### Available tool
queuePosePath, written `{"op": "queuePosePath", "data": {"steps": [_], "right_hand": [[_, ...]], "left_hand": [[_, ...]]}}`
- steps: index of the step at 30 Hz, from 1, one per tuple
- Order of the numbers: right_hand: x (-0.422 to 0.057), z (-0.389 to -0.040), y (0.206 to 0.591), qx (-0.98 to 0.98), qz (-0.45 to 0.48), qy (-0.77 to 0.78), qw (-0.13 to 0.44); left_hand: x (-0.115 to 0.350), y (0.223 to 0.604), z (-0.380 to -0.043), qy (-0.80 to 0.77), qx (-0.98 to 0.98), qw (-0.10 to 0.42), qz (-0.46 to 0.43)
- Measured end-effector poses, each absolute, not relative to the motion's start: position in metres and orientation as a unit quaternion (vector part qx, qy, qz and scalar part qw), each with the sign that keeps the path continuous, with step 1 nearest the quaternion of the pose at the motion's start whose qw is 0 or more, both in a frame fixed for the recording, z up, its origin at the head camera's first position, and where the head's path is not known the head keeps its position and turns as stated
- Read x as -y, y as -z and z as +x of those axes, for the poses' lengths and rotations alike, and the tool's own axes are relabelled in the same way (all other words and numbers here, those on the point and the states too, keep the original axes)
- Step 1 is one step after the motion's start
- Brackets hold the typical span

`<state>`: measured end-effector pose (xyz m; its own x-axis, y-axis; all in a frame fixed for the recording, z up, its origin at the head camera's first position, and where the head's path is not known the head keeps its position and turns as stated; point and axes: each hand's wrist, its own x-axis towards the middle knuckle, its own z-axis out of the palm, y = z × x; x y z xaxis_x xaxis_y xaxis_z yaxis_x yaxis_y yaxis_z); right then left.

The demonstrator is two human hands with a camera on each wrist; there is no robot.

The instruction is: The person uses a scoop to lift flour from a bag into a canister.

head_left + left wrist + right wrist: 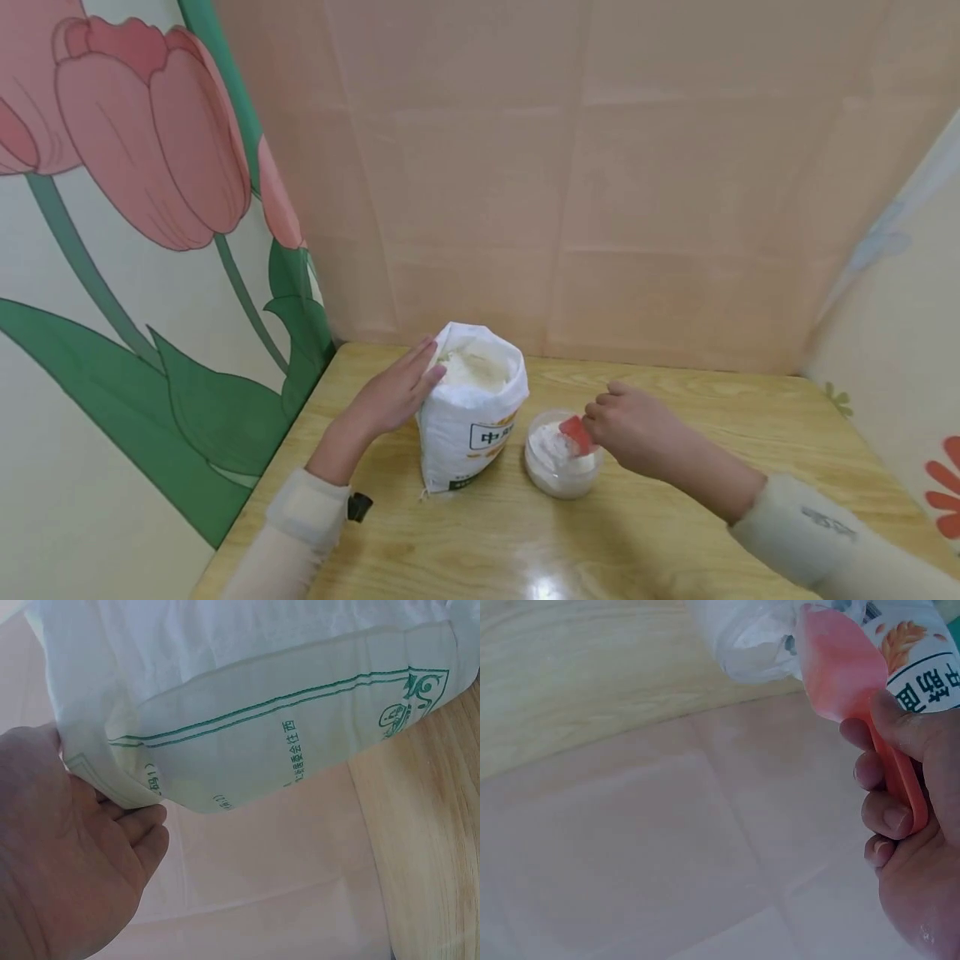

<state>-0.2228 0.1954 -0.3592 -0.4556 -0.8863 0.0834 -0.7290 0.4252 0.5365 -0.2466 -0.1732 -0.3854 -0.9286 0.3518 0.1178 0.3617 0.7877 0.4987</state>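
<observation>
A white flour bag (461, 433), its top folded open, stands upright on the table with pale flour (472, 371) inside. My left hand (397, 390) holds its left rim, the thumb over the opening and the fingers along the outside; in the left wrist view the fingers (154, 840) lie against the bag's printed side (247, 757). A clear round bowl (562, 483) with flour in it stands just right of the bag. My right hand (630, 429) grips the handle of a red plastic scoop (844, 667), whose blade is over the bowl, tilted down toward the flour.
The wooden table (465, 550) ends at a pinkish cloth backdrop (570, 208). On the left is a wall painted with tulips (150, 125), and a pale wall (892, 333) rises on the right. A small black object (359, 507) shows at the left wrist.
</observation>
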Motion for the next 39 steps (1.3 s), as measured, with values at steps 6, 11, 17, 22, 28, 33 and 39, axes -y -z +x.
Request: {"op": "queuePosePath", "data": {"steps": [6,11,17,22,28,33,39], "right_hand": [[-0.191,-0.221,0.351,0.806,0.501,0.246,0.197],[-0.196,-0.222,0.349,0.817,0.496,0.225,0.188],[-0.210,-0.222,0.364,0.865,0.456,0.140,0.159],[-0.224,-0.225,0.383,0.895,0.408,0.042,0.175],[-0.233,-0.226,0.393,0.906,0.368,-0.080,0.192],[-0.236,-0.223,0.400,0.902,0.352,-0.135,0.210],[-0.237,-0.221,0.403,0.897,0.345,-0.166,0.220]], "left_hand": [[0.173,0.383,-0.247,0.265,0.946,0.012,-0.187],[0.174,0.384,-0.246,0.267,0.945,0.014,-0.189],[0.174,0.385,-0.247,0.272,0.940,0.026,-0.204],[0.174,0.385,-0.246,0.275,0.940,0.022,-0.201],[0.174,0.385,-0.246,0.276,0.941,0.016,-0.194],[0.174,0.385,-0.246,0.283,0.940,0.016,-0.193],[0.173,0.386,-0.247,0.284,0.939,0.013,-0.192]]}}
